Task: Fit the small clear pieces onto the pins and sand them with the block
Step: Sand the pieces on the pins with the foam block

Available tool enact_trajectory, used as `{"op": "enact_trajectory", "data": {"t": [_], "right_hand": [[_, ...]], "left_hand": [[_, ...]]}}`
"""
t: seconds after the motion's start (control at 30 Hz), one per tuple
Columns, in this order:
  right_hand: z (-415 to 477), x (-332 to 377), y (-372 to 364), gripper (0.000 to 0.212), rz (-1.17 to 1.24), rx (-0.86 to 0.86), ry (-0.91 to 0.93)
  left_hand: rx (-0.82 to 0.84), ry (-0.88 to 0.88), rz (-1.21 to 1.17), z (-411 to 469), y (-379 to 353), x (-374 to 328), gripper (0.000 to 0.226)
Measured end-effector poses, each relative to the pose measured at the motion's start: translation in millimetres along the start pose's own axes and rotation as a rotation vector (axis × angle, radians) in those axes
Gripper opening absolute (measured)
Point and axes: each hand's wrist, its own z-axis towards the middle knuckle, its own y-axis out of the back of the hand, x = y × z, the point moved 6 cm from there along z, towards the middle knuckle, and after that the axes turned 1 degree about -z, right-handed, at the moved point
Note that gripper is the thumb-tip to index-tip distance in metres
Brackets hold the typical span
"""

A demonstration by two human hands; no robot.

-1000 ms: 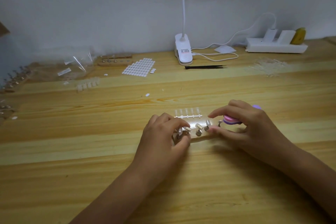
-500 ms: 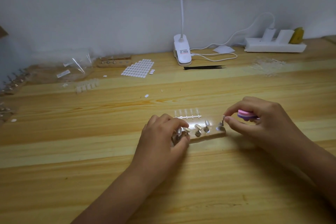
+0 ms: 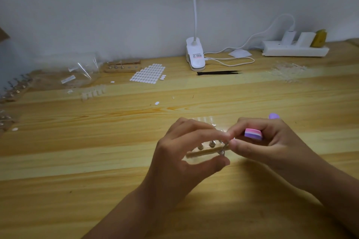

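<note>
Several clear pieces [image 3: 94,92], seemingly, on wooden table [image 3: 77,161]

Single view, head-worn, wide-angle. It looks forward and down across the wooden table [image 3: 58,190], from the near edge toward the far edge where the wall [image 3: 97,6] rises. The far edge sits slightly higher at frame right. Both forearms enter from the bottom. The left hand [image 3: 184,153] and right hand [image 3: 272,141] are close to the lens, right of centre; items along the far edge appear small.
</note>
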Motion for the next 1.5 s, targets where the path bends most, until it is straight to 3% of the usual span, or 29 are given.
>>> {"op": "enact_trajectory", "data": {"t": [0.2, 0.27, 0.33, 0.37, 0.47, 0.53, 0.7, 0.8, 0.97, 1.1, 1.27, 1.43, 1.5], "right_hand": [[-2, -3, -2, 0.036, -0.032, 0.060, -0.019], [5, -8, 3, 0.023, -0.085, 0.000, -0.032], [8, -17, 13, 0.037, -0.075, -0.127, -0.052], [7, -15, 13, 0.040, -0.089, -0.166, -0.020], [-3, 11, -7, 0.019, -0.414, -0.127, 0.276], [-13, 18, -16, 0.024, -0.597, -0.115, 0.442], [-11, 26, -9, 0.027, -0.734, -0.172, 0.535], [-14, 29, -4, 0.029, -0.692, -0.281, 0.536], [-15, 31, -14, 0.021, -0.729, -0.242, 0.630], [-15, 31, -1, 0.021, -0.724, -0.342, 0.585], [-17, 33, -21, 0.024, -0.781, -0.214, 0.687], [-15, 31, -5, 0.021, -0.829, -0.331, 0.638], [-16, 32, -15, 0.022, -0.777, -0.285, 0.676]], "left_hand": [[-0.028, 0.043, -0.029, 0, 3, 0, 0.039], [-0.046, 0.080, -0.053, 0, 4, 2, 0.038], [-0.048, 0.121, -0.079, -1, 4, 3, 0.036], [-0.045, 0.148, -0.091, -1, 3, 5, 0.035], [-0.029, 0.230, -0.140, -2, 1, 10, 0.035], [-0.019, 0.253, -0.150, -3, -1, 11, 0.034], [-0.037, 0.337, -0.207, -4, 0, 16, 0.036], [-0.034, 0.383, -0.255, -4, 0, 18, 0.034], [-0.020, 0.390, -0.296, -4, -2, 15, 0.034], [-0.039, 0.421, -0.312, -4, 0, 18, 0.036], [-0.002, 0.402, -0.306, -4, -5, 14, 0.034], [-0.020, 0.457, -0.315, -5, -4, 18, 0.033], [-0.012, 0.447, -0.324, -5, -4, 17, 0.033]]}}
